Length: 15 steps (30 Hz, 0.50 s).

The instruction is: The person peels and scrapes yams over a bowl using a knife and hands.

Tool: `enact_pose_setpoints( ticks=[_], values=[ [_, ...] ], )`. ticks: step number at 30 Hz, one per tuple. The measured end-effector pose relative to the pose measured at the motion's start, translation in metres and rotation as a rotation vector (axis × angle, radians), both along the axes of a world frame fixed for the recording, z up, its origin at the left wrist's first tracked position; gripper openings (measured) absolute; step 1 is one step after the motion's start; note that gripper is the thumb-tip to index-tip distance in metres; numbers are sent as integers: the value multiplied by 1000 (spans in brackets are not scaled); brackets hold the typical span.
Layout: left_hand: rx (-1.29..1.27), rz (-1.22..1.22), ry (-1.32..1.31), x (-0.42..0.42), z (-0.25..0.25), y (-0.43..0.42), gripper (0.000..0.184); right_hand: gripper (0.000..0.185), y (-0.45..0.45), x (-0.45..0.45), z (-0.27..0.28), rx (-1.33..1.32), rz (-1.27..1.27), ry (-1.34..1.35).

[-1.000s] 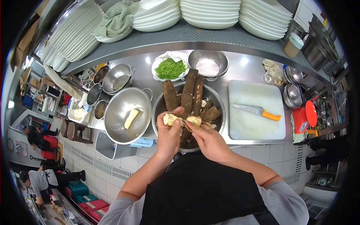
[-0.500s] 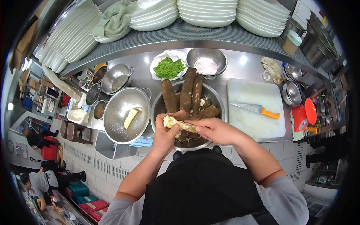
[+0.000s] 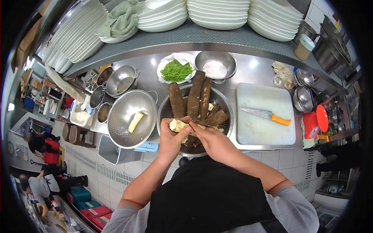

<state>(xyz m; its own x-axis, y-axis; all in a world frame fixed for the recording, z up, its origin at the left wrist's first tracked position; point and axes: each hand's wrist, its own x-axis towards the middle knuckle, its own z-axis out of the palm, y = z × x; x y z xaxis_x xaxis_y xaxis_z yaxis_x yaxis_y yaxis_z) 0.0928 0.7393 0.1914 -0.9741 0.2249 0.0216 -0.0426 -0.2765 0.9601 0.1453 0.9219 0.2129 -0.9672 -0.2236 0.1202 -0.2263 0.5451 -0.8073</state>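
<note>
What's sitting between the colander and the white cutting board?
The head view shows a wide metal bowl of brown roots between colander and cutting board, with the left hand and right hand over its near side.

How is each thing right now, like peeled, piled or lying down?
Left hand, closed on pale piece
Right hand, closed on it too
Pale piece, held, partly hidden
Brown roots, skin on
Colander, holding one peeled piece
Knife, flat on the board
Green stalks, heaped
Plates, stacked
Cloth, crumpled
</note>
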Motion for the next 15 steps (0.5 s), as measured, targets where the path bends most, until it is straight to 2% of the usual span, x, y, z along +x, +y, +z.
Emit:
enact_pose_setpoints(
  ticks=[1,3,4,5,7,8,11,12,14,15],
  values=[
    [0,0,-1,-1,-1,-2,43,51,2,-4,-1,0,0,-1],
    [-21,-55,-30,-3,-2,-7,42,44,13,-16,-6,-194,134,-132],
    [-23,-59,-32,-4,-3,-11,42,41,21,-25,-29,-235,198,-16],
    [7,-112,-36,-5,-4,-13,42,41,25,-30,-14,-236,192,-16],
    [39,-164,-39,-6,-5,-14,42,41,35,-33,24,-262,304,-597],
    [59,-172,-39,-5,-6,-14,41,40,36,-32,36,-329,281,-732],
    [112,-149,-43,-2,-8,-13,41,42,30,-28,21,-321,198,-768],
    [142,-127,-48,-1,-8,-12,41,42,23,-23,12,-319,204,-768],
    [141,-83,-68,0,-8,-10,41,47,6,-7,-5,-68,106,-5],
    [141,-45,-86,1,-7,-10,41,47,3,-2,-4,-68,111,-5]
  ],
)
